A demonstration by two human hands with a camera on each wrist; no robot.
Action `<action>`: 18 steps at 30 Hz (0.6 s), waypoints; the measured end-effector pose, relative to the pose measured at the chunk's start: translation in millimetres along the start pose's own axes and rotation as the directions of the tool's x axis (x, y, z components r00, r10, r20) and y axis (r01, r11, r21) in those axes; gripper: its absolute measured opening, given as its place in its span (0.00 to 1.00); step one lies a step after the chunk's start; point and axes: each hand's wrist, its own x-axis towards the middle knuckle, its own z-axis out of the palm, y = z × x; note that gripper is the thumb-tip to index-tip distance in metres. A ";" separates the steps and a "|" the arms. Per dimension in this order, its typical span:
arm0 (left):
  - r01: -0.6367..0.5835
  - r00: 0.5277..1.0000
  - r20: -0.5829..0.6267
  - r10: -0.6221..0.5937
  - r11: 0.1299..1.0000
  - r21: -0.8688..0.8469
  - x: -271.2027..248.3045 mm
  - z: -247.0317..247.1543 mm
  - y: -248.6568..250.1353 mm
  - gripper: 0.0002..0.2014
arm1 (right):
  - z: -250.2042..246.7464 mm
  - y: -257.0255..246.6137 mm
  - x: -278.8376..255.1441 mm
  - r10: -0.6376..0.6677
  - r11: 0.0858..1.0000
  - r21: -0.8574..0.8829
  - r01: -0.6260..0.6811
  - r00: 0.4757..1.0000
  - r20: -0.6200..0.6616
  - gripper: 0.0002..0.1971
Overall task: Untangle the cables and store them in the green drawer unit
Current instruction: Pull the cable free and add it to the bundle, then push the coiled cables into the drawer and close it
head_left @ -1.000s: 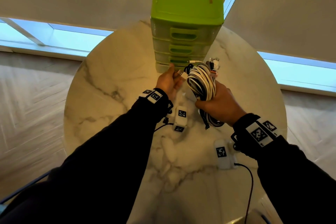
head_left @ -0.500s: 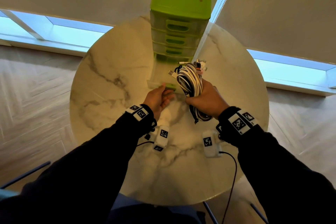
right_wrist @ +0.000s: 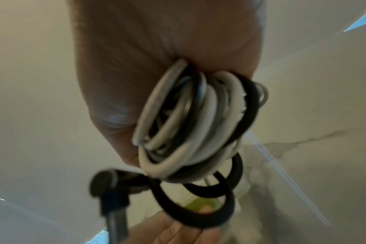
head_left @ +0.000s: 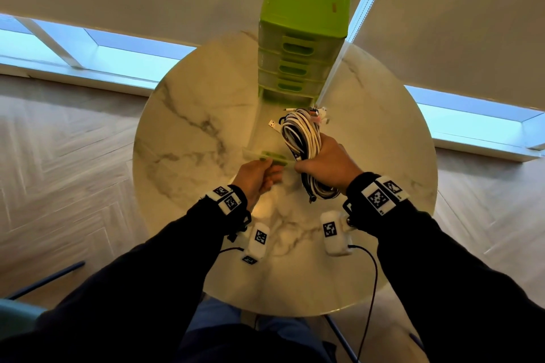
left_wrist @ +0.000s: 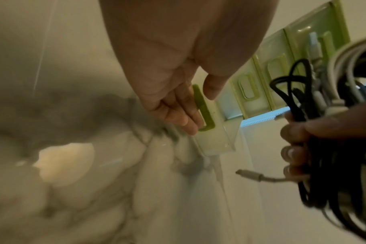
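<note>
The green drawer unit (head_left: 306, 3) stands at the far edge of the round marble table (head_left: 182, 138). Its bottom drawer (head_left: 267, 127) is pulled far out toward me. My left hand (head_left: 259, 174) grips the drawer's green handle (head_left: 274, 156), fingers under it (left_wrist: 205, 112) and thumb on top. Just right of the drawer, my right hand (head_left: 327, 162) holds a coiled bundle of white and black cables (head_left: 300, 132) above the table. In the right wrist view the cable bundle (right_wrist: 194, 123) hangs from my fist, and a black plug dangles below it. The three upper drawers (left_wrist: 282, 66) are closed.
A silver USB plug (head_left: 272, 124) sticks out of the bundle over the open drawer, and a white plug (left_wrist: 249, 175) hangs loose below it. Thin black wires run from my wrist cameras (head_left: 334, 233) off the near table edge. A dark chair part (head_left: 44, 277) is at lower left.
My left hand has drawn the bottom drawer out from the unit toward me. The right hand has come back with the cable bundle, staying beside the drawer.
</note>
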 end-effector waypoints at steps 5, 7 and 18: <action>-0.168 0.973 -0.087 0.213 0.916 0.365 -11.2 -20.2 4.7 0.09 | 11.8 -12.0 24.7 0.081 0.995 -0.065 -0.077 0.995 0.061 0.29; -0.306 0.918 -0.076 0.389 0.817 0.489 -10.9 -28.6 11.5 0.06 | 16.5 -16.7 39.2 0.126 0.987 -0.113 -0.116 0.988 0.085 0.28; -0.413 0.842 0.059 0.536 0.571 0.710 30.6 -39.4 52.0 0.24 | 24.5 -35.4 112.6 0.369 0.920 -0.195 -0.339 0.918 0.143 0.11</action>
